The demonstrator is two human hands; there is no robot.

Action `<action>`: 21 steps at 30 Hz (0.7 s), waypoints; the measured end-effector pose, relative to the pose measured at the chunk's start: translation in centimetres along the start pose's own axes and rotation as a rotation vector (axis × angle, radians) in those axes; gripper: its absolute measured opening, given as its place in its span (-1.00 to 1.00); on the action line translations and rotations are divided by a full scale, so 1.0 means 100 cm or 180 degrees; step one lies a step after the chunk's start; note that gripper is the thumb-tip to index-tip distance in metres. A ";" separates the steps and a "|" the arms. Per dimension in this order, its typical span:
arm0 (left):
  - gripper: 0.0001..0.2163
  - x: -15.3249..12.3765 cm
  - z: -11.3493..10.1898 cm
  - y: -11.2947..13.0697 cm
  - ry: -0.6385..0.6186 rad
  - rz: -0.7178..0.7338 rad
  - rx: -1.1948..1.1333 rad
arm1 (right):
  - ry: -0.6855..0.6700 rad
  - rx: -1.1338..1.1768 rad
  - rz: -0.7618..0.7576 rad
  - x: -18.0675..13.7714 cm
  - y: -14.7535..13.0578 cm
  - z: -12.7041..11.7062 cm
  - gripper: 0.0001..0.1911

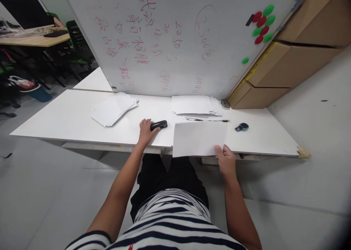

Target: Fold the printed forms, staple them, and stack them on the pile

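Note:
My right hand (226, 161) pinches the near right corner of a thin white sheaf of paper (199, 138) that lies over the front edge of the white table (68, 122). My left hand (145, 130) rests on the table with its fingers closed round the near end of a black stapler (159, 125). The stapler lies flat, just left of the sheaf.
A fanned stack of white paper (113, 108) lies at the left, another paper stack (193, 105) at the back with a pen (208, 120) before it. A small dark clip-like object (241, 127) sits at the right. A whiteboard (175, 38) leans behind; cardboard boxes (290, 63) stand at the right.

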State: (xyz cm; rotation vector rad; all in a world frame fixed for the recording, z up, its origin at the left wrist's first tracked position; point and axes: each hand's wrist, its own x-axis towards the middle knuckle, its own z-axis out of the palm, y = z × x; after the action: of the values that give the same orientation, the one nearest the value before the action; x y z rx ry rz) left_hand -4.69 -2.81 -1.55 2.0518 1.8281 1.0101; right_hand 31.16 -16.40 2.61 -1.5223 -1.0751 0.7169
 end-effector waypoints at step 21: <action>-0.71 0.003 -0.007 0.008 -0.0109 -0.0091 -0.0298 | 0.0236 0.0012 0.0217 -0.020 0.011 0.022 -0.62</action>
State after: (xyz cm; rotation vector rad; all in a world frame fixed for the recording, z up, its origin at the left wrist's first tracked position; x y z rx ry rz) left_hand -4.48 -2.92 -0.51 1.9711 1.7541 1.0262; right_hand 28.66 -17.32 0.81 -1.5763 -0.9699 0.7034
